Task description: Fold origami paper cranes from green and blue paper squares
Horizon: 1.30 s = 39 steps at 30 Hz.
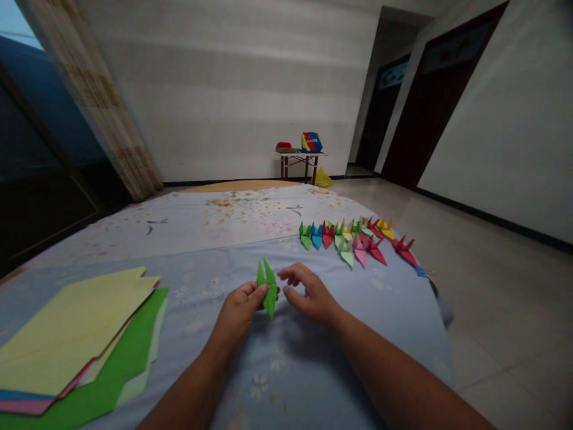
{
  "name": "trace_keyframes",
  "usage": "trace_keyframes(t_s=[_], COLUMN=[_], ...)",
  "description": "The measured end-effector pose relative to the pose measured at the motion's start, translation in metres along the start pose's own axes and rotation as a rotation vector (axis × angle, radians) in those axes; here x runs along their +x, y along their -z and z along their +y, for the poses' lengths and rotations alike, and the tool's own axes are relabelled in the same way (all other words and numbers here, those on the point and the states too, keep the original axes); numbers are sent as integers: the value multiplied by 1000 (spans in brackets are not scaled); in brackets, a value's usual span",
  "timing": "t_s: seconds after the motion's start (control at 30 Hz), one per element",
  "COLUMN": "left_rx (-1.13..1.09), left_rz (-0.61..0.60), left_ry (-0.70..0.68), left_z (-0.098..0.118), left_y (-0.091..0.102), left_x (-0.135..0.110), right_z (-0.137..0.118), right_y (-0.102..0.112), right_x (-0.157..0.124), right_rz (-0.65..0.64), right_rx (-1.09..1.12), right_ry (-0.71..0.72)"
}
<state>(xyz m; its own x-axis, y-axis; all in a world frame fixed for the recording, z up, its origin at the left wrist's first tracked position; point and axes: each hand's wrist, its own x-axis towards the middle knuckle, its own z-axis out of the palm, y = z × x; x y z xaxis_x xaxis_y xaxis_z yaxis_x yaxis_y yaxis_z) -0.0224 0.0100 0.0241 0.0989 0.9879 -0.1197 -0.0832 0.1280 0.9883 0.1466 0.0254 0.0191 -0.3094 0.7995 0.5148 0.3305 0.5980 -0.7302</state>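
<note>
A green folded paper piece [269, 294], narrow with two upright points at its top and one point below, is pinched between the thumb and fingers of my left hand [245, 303]. It is held over the blue flowered cloth [201, 334]. Just to its right, my right hand [312, 295] hovers with fingers curved and apart, holding nothing. A small gap separates its fingertips from the green paper. Beyond my right hand stand several finished paper cranes [360, 249] in green, blue, red, pink and yellow, grouped in rows on the cloth.
A stack of coloured paper sheets [76, 328], yellow on top, lies at the left. The round table's edge [441, 322] curves along the right. Farther back, a small table [299, 154] by the wall bears a colourful box [311, 142]; a yellow bag [322, 178] sits on the floor.
</note>
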Motion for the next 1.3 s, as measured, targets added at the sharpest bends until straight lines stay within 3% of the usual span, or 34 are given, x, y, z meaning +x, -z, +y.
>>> trace_keyframes(t_s=[0.1, 0.17, 0.33, 0.57, 0.93, 1.3], left_rx=[43, 80, 202, 226, 206, 163], left_rz=[-4, 0, 28, 70, 47, 74], left_ry=[-24, -48, -129, -89, -127, -130], left_z=[-1, -1, 2, 2, -5, -5], left_y=[-1, -1, 0, 1, -1, -5], left_x=[-1, -1, -4, -3, -3, -6], right_z=[5, 7, 9, 9, 14, 13], right_y=[-7, -11, -14, -13, -17, -14], right_x=[1, 1, 2, 3, 2, 3], right_rz=[17, -20, 6, -17, -79, -46], right_rx=[156, 226, 383, 594, 523, 550], right_ry=[-258, -330, -355, -486, -515, -527])
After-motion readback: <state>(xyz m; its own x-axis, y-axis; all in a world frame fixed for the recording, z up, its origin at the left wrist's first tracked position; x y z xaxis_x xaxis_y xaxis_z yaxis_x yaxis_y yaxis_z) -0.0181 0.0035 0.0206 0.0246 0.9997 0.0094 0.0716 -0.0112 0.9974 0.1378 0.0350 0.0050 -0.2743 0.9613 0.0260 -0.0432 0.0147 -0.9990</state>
